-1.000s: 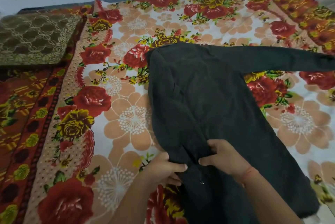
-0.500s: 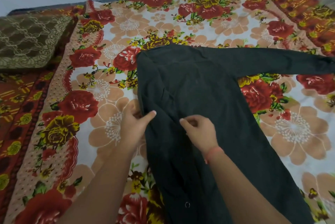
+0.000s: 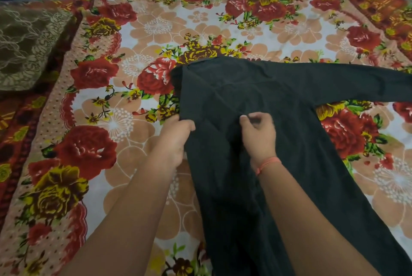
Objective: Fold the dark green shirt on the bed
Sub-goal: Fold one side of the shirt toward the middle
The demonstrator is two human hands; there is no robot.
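The dark green shirt (image 3: 256, 97) lies on the floral bedspread (image 3: 156, 30), its body running toward me. Its left side is folded in over the body, and one long sleeve stretches to the right edge of the view. My left hand (image 3: 176, 139) grips the shirt's folded left edge, fingers tucked under the cloth. My right hand (image 3: 258, 130) rests on the middle of the shirt, its fingers curled and pinching at the fabric. A thin orange thread circles my right wrist.
An olive patterned pillow (image 3: 26, 45) lies at the far left on a red bordered sheet (image 3: 20, 119). A pale wall runs along the far side of the bed. The bedspread's dark red border (image 3: 379, 3) shows at the far right.
Both hands have slid up the shirt's left folded edge, from near the hem toward the chest. The shirt itself has stayed in place.
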